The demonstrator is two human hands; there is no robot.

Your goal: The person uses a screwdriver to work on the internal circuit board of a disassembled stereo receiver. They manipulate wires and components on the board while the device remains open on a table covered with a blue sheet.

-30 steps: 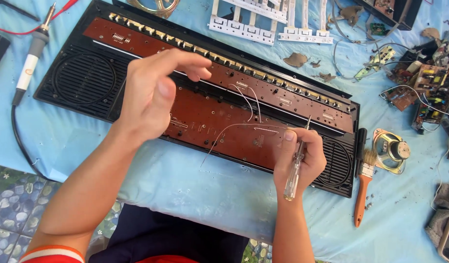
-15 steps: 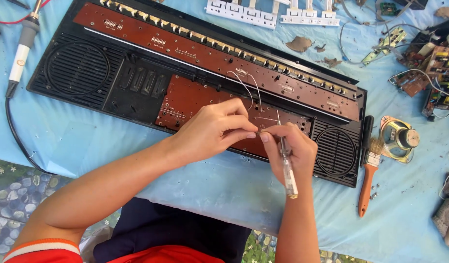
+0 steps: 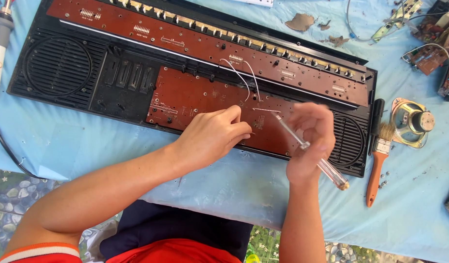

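Over the brown circuit board (image 3: 205, 97), right hand (image 3: 307, 141) grips a screwdriver (image 3: 309, 151); left hand (image 3: 212, 136) pinches closed.

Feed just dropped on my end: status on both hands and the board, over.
Left hand pinching at brown circuit board. Right hand gripping clear-handled screwdriver, tip on board. White wires loop close by.

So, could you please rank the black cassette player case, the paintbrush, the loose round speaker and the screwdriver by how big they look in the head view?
1. Black cassette player case, by far the largest.
2. Paintbrush.
3. Screwdriver in the right hand: looks near the brush's length, but it is raised nearer the camera and partly hidden, so unsure.
4. Loose round speaker.
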